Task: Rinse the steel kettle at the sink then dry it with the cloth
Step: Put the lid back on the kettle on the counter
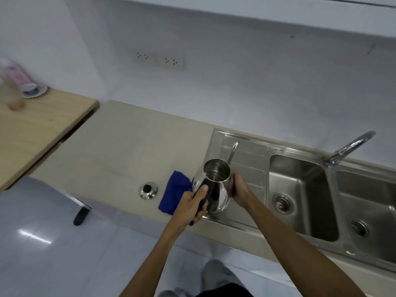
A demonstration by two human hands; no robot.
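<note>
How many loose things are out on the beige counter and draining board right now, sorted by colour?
Steel-coloured: 2, the kettle, held in both hands with its lid off, and the lid lying on the counter.
Blue: 1, the cloth lying between the lid and the kettle.
Total: 3

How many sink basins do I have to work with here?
2. The near basin sits just right of the drainboard, under the faucet; the second basin is further right and runs off the frame edge, so anything beyond it is hidden.
</note>
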